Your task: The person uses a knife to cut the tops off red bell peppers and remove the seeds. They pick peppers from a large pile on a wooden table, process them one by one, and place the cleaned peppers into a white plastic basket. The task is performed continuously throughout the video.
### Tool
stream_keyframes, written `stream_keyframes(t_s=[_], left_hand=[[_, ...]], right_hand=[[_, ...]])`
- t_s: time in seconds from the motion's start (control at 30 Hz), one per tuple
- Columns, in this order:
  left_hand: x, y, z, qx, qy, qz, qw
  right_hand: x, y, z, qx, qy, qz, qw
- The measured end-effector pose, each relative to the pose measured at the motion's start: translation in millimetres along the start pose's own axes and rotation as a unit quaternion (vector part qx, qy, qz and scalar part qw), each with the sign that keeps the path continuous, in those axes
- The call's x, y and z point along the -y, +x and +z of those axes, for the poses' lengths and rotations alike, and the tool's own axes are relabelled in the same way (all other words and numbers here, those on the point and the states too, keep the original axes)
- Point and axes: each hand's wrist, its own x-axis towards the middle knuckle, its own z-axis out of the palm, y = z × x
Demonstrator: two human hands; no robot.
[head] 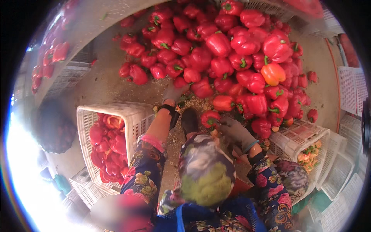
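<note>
A large heap of red bell peppers lies on the floor in front of me. My left hand, in a grey glove, reaches to the near edge of the heap and touches a red bell pepper; whether its fingers close on it is unclear. My right hand, also gloved, is at the stem end of another red bell pepper; its fingertips are partly hidden, and any tool in it cannot be made out. An orange bell pepper lies on top of the heap at the right.
At left, a tilted white plastic crate holds opened red peppers. At right, another crate holds pepper cores and stems. Seeds and scraps litter the floor between my feet and the heap. More crates stand at far right.
</note>
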Motion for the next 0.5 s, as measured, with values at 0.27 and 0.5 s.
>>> stream_keyframes(t_s=[0.27, 0.5], left_hand=[[5, -31, 12, 0.028, -0.09, 0.038, 0.995], [-9, -84, -25, 0.075, -0.465, -0.022, 0.882]], right_hand=[[33, 93, 7, -0.16, 0.1, -0.059, 0.98], [41, 98, 29, -0.065, -0.14, -0.123, 0.98]])
